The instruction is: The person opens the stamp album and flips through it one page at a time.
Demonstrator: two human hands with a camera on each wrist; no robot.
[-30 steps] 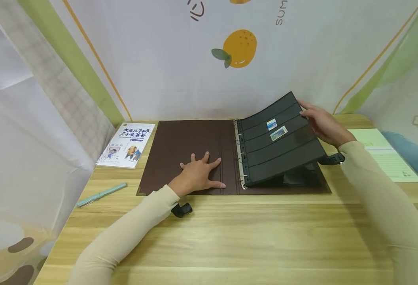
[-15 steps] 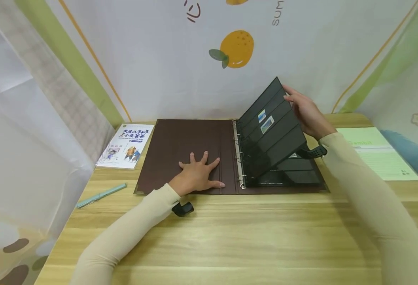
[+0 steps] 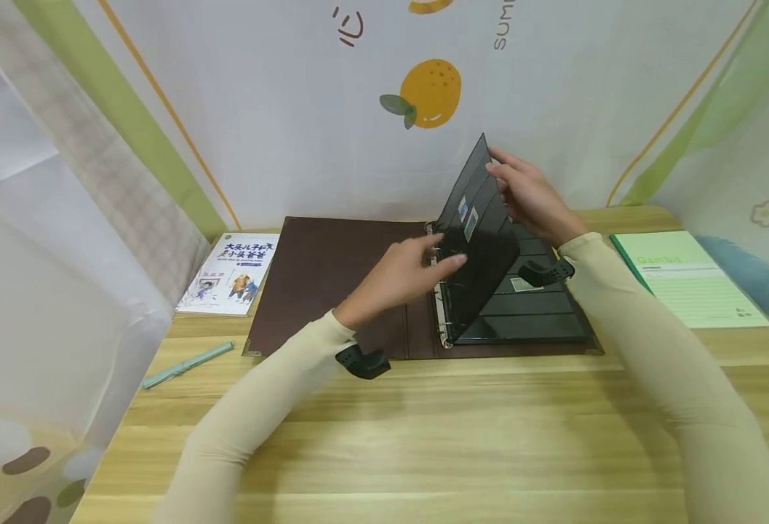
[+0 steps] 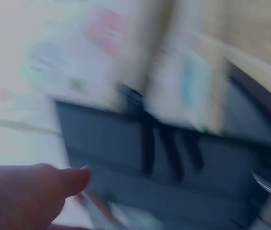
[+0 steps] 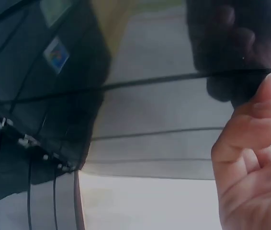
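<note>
A dark brown ring-bound stamp album [image 3: 332,269] lies open, black pages on its right side. My right hand [image 3: 533,198] pinches the outer edge of one black page [image 3: 489,251] and holds it up steeply off the pages beneath. Two small stamps [image 3: 471,223] show in that page's strips; another stamp [image 3: 524,284] sits in the page below. My left hand [image 3: 402,275] is raised over the metal rings, thumb and fingers extended toward the lifted page. In the blurred left wrist view, the left thumb [image 4: 73,181] overlaps the page. The right wrist view shows the right fingertips [image 5: 269,88] at the glossy page's edge.
A white illustrated booklet [image 3: 232,273] lies left of the album, with a pale green pen [image 3: 188,365] nearer the front. A light green notebook [image 3: 698,280] is at the right. A printed curtain [image 3: 305,131] hangs behind the wooden table [image 3: 463,437].
My right hand has swung the black page up and leftward, uncovering the page below. The left hand has left the brown cover and moved right, to beside the raised page.
</note>
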